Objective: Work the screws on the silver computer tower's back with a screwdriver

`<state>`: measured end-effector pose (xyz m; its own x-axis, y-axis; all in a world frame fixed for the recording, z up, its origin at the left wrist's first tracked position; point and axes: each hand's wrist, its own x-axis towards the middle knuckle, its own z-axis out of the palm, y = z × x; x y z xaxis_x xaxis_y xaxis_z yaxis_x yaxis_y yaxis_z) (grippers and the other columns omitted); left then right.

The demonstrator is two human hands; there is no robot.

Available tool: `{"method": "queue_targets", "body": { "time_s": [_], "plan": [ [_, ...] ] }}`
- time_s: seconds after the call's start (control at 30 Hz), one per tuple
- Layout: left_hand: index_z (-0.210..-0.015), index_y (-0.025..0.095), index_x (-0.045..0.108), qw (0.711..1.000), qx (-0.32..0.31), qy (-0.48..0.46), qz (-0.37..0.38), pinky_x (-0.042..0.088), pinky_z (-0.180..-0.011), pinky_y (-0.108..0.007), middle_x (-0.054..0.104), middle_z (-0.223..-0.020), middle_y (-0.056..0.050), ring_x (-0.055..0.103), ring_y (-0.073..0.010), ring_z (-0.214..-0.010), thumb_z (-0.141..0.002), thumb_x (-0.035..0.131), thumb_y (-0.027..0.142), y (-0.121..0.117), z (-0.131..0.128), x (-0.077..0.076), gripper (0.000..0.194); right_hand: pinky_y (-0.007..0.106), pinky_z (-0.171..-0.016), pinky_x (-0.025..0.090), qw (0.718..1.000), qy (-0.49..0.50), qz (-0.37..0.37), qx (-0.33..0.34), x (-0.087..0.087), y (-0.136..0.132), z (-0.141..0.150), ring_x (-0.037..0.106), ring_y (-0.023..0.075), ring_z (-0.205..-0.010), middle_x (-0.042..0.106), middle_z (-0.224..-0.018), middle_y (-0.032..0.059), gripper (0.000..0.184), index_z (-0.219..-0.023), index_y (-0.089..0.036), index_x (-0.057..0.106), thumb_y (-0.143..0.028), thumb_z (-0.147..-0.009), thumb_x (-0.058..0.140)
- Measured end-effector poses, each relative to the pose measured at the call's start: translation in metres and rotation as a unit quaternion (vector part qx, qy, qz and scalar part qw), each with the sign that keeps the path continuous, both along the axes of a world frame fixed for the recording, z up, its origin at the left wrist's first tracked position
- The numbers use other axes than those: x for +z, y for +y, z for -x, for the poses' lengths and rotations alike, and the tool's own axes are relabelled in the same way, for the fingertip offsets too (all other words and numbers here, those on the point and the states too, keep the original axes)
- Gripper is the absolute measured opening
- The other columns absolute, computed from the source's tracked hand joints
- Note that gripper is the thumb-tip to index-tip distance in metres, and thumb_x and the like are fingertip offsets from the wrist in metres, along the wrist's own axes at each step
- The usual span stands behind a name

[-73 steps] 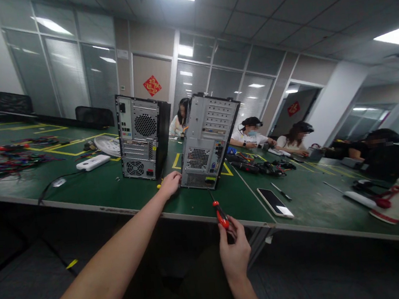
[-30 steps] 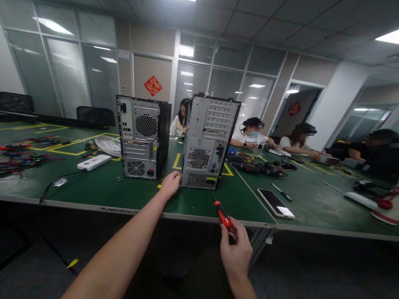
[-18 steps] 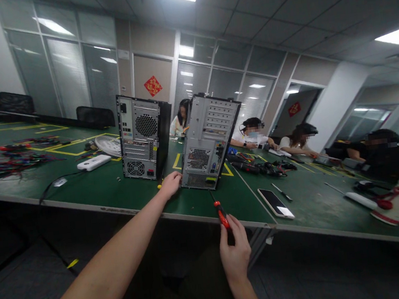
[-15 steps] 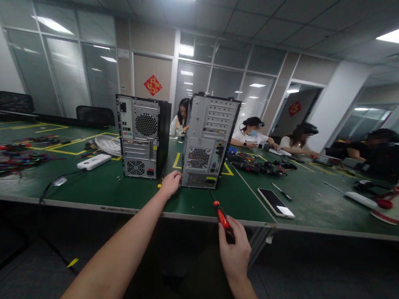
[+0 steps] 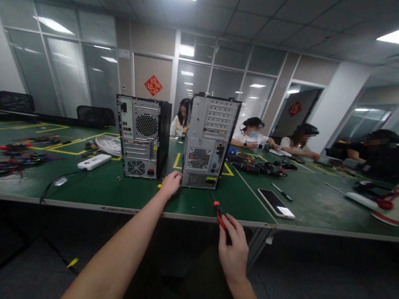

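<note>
A grey desktop computer case (image 5: pixel 198 140) stands upright on the green table, its back panel with vents and ports towards me. At its lower left edge, my left hand (image 5: pixel 172 184) is closed against the metal; some fingertips are hidden there. My right hand (image 5: pixel 233 241) is wrapped around the handle of a red and black screwdriver (image 5: pixel 218 210). The screwdriver's shaft points up at the bottom edge of the case; whether its tip touches anything I cannot tell. A second computer case (image 5: pixel 138 137), with a black side, stands to the left.
A white power strip (image 5: pixel 95 162), a round white basket (image 5: pixel 108 144) and tangled cables (image 5: pixel 10 162) lie on the left. To the right are a phone (image 5: pixel 276 202), a pen (image 5: pixel 281 191) and black tools and cables (image 5: pixel 259 165). Several people sit across the table.
My right hand has shifted its fingers slightly up and over the screwdriver's handle, covering more of it. My left hand and both computer cases have stayed in place.
</note>
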<state>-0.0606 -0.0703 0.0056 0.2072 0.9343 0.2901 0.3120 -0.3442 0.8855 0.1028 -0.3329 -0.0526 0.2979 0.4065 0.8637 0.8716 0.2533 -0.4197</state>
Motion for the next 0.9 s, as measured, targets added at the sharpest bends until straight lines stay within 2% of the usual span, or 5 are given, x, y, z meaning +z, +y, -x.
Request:
{"method": "queue_targets", "body": {
  "time_s": [0.2, 0.47, 0.57, 0.73, 0.9],
  "plan": [
    [-0.095, 0.021, 0.073, 1.000, -0.006, 0.000, 0.004, 0.054, -0.078, -0.028, 0.077, -0.096, -0.006, 0.071, -0.0206, -0.092, -0.093, 0.049, 0.029, -0.0013, 0.0005, 0.0008, 0.026, 0.031, -0.073, 0.060, 0.995, 0.096, 0.017, 0.011, -0.0003, -0.0004, -0.0042, 0.071, 0.0202, -0.082, 0.074, -0.098, 0.0097, 0.028, -0.106, -0.017, 0.073, -0.043, -0.095, 0.070],
    [-0.094, 0.021, 0.073, 1.000, -0.006, -0.002, 0.005, 0.054, -0.077, -0.028, 0.076, -0.092, -0.006, 0.070, -0.0204, -0.091, -0.093, 0.048, 0.031, 0.0011, 0.0002, -0.0017, 0.026, 0.045, -0.102, 0.055, 1.000, -0.014, -0.002, -0.007, -0.0002, 0.0002, -0.0021, 0.066, 0.0249, -0.119, 0.069, -0.128, 0.0126, 0.031, -0.126, -0.023, 0.073, -0.028, -0.104, 0.052],
    [-0.095, 0.021, 0.073, 1.000, -0.007, -0.004, 0.004, 0.054, -0.077, -0.028, 0.076, -0.094, -0.006, 0.070, -0.0207, -0.091, -0.093, 0.048, 0.031, 0.0018, 0.0003, -0.0026, 0.027, 0.044, -0.099, 0.057, 1.000, 0.002, 0.000, -0.023, -0.0001, 0.0002, -0.0018, 0.069, 0.0258, -0.114, 0.071, -0.124, 0.0141, 0.030, -0.126, -0.019, 0.072, -0.031, -0.103, 0.057],
    [-0.096, 0.021, 0.073, 1.000, -0.011, -0.006, 0.004, 0.054, -0.080, -0.029, 0.077, -0.096, -0.006, 0.071, -0.0209, -0.093, -0.093, 0.049, 0.031, 0.0037, 0.0005, -0.0039, 0.026, 0.033, -0.077, 0.061, 0.998, 0.057, 0.016, -0.009, 0.0001, -0.0005, -0.0019, 0.072, 0.0200, -0.082, 0.074, -0.103, 0.0113, 0.030, -0.114, -0.016, 0.073, -0.040, -0.097, 0.068],
    [-0.094, 0.022, 0.074, 1.000, -0.007, -0.006, -0.003, 0.054, -0.082, -0.029, 0.076, -0.092, -0.005, 0.070, -0.0207, -0.091, -0.092, 0.049, 0.031, 0.0070, -0.0011, -0.0062, 0.026, 0.040, -0.097, 0.057, 1.000, 0.005, 0.009, -0.006, 0.0013, -0.0011, -0.0008, 0.069, 0.0237, -0.112, 0.070, -0.121, 0.0129, 0.030, -0.125, -0.019, 0.073, -0.031, -0.103, 0.056]
  ]
}}
